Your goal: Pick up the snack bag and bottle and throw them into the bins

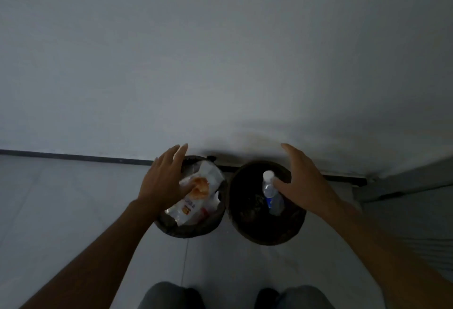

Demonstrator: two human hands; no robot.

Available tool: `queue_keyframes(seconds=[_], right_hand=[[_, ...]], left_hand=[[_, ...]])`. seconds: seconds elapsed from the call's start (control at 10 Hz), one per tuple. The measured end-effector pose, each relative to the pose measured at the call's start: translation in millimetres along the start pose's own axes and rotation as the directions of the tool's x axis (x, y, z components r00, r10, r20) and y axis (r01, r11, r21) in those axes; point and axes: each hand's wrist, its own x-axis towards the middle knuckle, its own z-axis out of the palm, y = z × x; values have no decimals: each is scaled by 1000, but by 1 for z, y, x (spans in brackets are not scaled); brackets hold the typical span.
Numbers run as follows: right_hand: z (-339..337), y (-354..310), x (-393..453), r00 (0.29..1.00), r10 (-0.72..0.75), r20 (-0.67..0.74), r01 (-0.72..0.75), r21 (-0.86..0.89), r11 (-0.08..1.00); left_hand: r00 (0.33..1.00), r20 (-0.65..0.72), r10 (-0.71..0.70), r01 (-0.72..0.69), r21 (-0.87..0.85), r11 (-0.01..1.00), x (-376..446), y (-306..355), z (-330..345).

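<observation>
My left hand (163,181) hangs palm down over the left bin (193,229), just left of the frame's centre, fingers spread and loose, gripping nothing. The snack bag (196,196) lies under it inside that bin, tilted, its printed side up; my thumb seems to brush its upper edge, though I cannot tell if it really touches. My right hand (304,181) is stretched over the right bin (267,232), just right of centre, fingers fanned apart and likewise empty. The bottle (270,192) stands leaning in that bin, white cap toward the wall, right beside my thumb; whether skin meets plastic I cannot tell.

The two bins sit side by side, rims nearly touching, close against the grey wall (220,51) and its dark baseboard (73,156). Behind them there is no room to move; the pale floor (61,198) lies open to the left and toward the bottom of the frame. At the right edge a grey step or ledge (411,181) crowds in. My knees (171,296) show at the bottom.
</observation>
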Motion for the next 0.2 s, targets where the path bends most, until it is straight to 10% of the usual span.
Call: queue_keyframes(seconds=[0.2], right_hand=[[-55, -43, -16, 998, -38, -44, 37, -11, 999]], left_hand=[[999, -42, -20, 19, -26, 999, -12, 24, -68]])
